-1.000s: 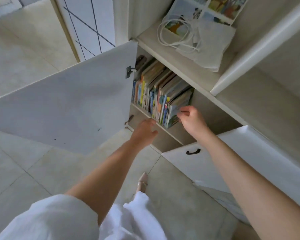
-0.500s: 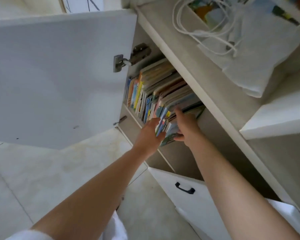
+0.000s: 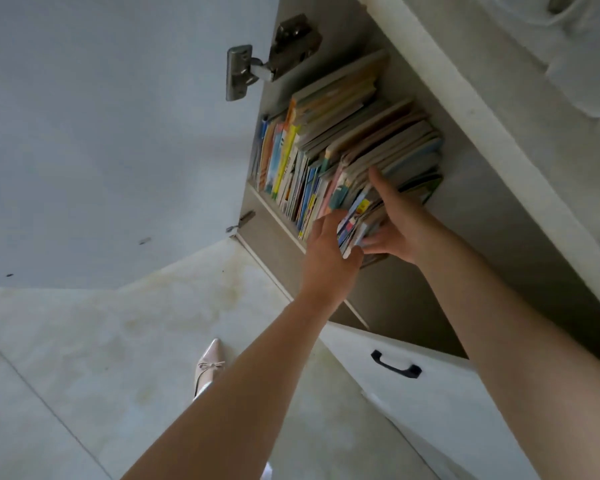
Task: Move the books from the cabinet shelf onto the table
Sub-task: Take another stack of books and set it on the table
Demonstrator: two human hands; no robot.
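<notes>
A row of thin, colourful books (image 3: 312,157) stands leaning on the cabinet shelf (image 3: 274,216). Both hands clasp a bundle of books (image 3: 355,216) at the right end of the row, its lower edge pulled out past the shelf front. My left hand (image 3: 326,254) presses the bundle's left side, fingers curled round its bottom corner. My right hand (image 3: 395,223) holds the right side, thumb up against the covers and fingers underneath. The table is not in view.
The open white cabinet door (image 3: 101,133) with its metal hinge (image 3: 253,67) stands on the left. A second white door with a black handle (image 3: 395,367) is open lower right. A thick shelf board (image 3: 465,109) runs above the books. My pale shoe (image 3: 208,365) stands on the tiled floor.
The view has moved much closer to the shelf. Both hands, which were reaching toward the books, now grip the right-hand bundle, which is drawn slightly outward.
</notes>
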